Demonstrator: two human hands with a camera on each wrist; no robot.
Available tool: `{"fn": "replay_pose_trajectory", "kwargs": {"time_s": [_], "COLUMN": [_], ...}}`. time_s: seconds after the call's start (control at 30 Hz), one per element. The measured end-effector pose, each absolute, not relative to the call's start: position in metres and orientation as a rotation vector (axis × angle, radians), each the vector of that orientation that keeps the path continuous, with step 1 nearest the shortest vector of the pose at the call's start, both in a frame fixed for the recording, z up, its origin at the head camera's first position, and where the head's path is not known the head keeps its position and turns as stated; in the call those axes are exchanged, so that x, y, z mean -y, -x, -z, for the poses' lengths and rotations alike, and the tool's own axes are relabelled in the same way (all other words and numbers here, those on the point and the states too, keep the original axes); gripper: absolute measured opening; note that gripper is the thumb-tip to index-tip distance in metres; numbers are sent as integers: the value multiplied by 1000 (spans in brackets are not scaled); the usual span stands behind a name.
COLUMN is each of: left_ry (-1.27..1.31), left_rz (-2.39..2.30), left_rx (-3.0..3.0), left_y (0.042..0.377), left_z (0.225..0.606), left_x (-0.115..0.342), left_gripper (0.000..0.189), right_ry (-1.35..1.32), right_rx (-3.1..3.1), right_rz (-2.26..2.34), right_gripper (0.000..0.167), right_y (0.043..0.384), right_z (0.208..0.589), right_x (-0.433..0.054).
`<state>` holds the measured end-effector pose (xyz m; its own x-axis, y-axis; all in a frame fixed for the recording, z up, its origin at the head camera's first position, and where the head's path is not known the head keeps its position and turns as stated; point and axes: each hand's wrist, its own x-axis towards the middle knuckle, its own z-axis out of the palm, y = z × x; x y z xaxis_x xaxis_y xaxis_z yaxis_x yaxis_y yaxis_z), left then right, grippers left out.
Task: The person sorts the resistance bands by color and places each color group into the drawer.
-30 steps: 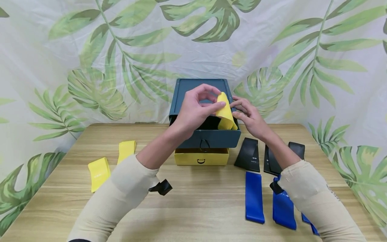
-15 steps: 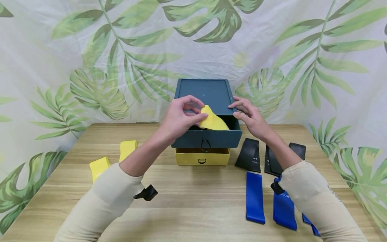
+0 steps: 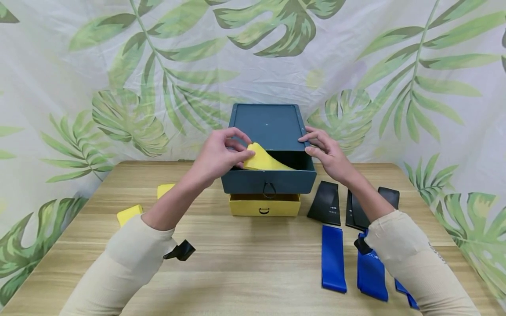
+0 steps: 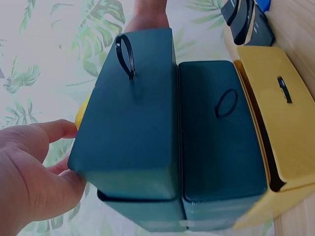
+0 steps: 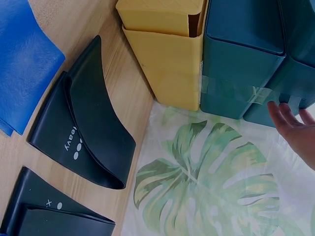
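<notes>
In the head view my left hand pinches a yellow resistance band between thumb and fingers. The band's raised end shows over the left part of the pulled-out top drawer, its other end trailing right inside the drawer. From the left wrist view, only a sliver of the yellow band shows behind the dark blue drawer front. My right hand rests its fingers at the right edge of the dark blue drawer cabinet; the right wrist view shows the fingertips against its side.
Below sits a yellow drawer, pulled out slightly. At the right lie black bands and blue bands. Two yellow bands, one a folded yellow band, lie at the left, partly behind my left arm. A leaf-print cloth hangs behind the table.
My left hand has moved left and down with the yellow band, from the drawer's right side to its left, the band lowering into the drawer. My right hand has stayed at the cabinet's edge.
</notes>
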<state>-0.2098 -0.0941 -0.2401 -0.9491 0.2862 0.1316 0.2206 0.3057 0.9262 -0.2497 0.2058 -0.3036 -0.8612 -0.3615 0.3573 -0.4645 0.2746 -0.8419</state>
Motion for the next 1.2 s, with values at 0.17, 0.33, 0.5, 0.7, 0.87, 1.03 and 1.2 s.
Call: {"fn": "replay_pose_trajectory", "kwargs": {"time_s": [0.17,0.33,0.5,0.7,0.87,1.03,1.2], "left_ry": [-501,-560,-651,-679,-723,-802,-906], "left_rz": [-1635,-1501,-1270,-1099,-983,-1000,-1190], "left_rx": [-2569,-2650,-2800,-2866,-2924,-2999,-3078], "left_y": [211,209,208,206,203,200,200], "left_z": [244,242,239,237,234,234,236], "left_x": [102,106,106,106,104,106,121], "left_gripper": [22,21,19,19,23,21,11], "right_ry": [-789,-795,-799,-799,-798,-802,-802], "right_rx": [2432,2429,2429,2438,2437,2432,2428], "right_rz": [-1653,-1654,-1655,-1645,-1644,-1654,-1648], "right_gripper": [32,32,32,32,32,32,32], "right_y": [250,249,249,249,249,250,251], "right_z": [303,303,302,303,303,304,304], "right_x": [-206,-206,-206,-206,-205,-205,-206]}}
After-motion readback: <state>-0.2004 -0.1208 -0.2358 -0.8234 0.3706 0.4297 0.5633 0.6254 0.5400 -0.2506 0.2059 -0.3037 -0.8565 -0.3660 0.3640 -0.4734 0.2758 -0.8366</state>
